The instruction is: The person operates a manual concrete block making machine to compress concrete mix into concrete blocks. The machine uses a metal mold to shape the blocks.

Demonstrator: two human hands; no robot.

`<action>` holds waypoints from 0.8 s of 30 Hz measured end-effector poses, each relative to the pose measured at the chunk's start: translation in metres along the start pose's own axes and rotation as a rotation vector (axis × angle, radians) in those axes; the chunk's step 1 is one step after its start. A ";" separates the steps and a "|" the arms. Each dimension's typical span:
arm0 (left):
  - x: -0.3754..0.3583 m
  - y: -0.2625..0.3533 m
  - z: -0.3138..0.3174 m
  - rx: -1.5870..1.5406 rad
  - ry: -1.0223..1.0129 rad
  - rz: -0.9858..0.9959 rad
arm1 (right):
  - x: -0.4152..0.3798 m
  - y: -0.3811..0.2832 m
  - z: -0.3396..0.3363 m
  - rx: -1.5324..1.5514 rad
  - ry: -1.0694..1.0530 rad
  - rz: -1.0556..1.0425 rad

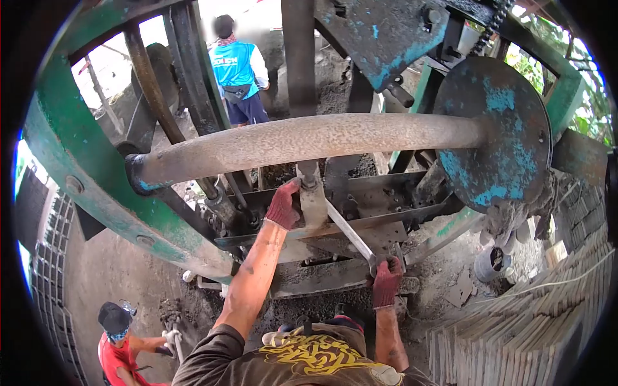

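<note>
My left hand [284,204], in a red glove, is closed against the upright metal post [313,206] at the centre of the machine, beside its bolt [309,181]. What its fingers grip, if anything, is too small to make out. A long metal wrench [349,231] slants from that post down to the right. Around its lower end my right hand [387,282], also gloved in red, is closed. Above both hands runs a thick, worn horizontal bar [309,138], joined at the right to a round, blue-flecked plate [496,135].
Green frame beams [96,186] flank the machine. One person in a blue vest [235,67] stands behind it; another in red [119,350] is at the lower left. Stacked thin boards [521,334] fill the lower right, near a bucket [492,265].
</note>
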State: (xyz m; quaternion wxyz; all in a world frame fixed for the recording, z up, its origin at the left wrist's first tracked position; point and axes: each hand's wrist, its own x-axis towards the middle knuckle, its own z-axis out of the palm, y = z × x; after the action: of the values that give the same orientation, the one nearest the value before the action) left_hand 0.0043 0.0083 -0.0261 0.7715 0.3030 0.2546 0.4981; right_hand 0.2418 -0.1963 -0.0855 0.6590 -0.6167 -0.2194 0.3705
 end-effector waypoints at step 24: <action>-0.004 -0.013 0.015 0.041 0.126 0.144 | 0.021 0.014 0.016 0.218 0.201 -0.348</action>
State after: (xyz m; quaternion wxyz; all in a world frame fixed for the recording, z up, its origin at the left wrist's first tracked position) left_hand 0.0211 -0.0029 -0.0249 0.7098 0.3044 0.2903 0.5651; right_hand 0.2402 -0.1703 -0.1007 0.7942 -0.5284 -0.2145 0.2096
